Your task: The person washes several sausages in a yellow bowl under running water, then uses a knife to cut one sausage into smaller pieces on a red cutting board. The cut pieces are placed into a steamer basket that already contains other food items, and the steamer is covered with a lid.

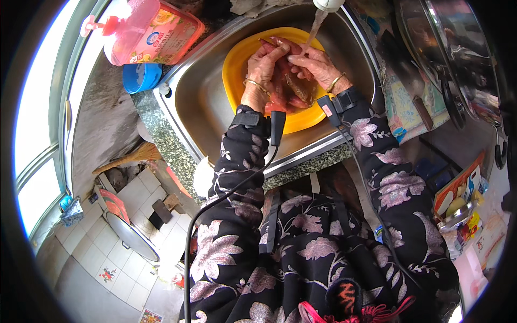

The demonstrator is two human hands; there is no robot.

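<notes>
A yellow plastic basin (232,68) sits in the stainless steel sink (202,97), with several reddish sweet potatoes (297,87) in it. Over the basin, my left hand (264,66) and my right hand (317,66) come together on a reddish sweet potato (282,41). My left thumb and fingers close on it. Water (315,30) runs from a white faucet end (329,4) onto my right hand, whose fingers are curled near the same root; whether they grip it too is unclear. A gold-coloured bangle is on each wrist.
A pink pump bottle (157,36) and a blue plastic cup (141,78) stand left of the sink. A speckled stone counter (173,149) borders the sink. On the right lie a cleaver (404,68) and a patterned cloth (430,101). Black cables run along both sleeves.
</notes>
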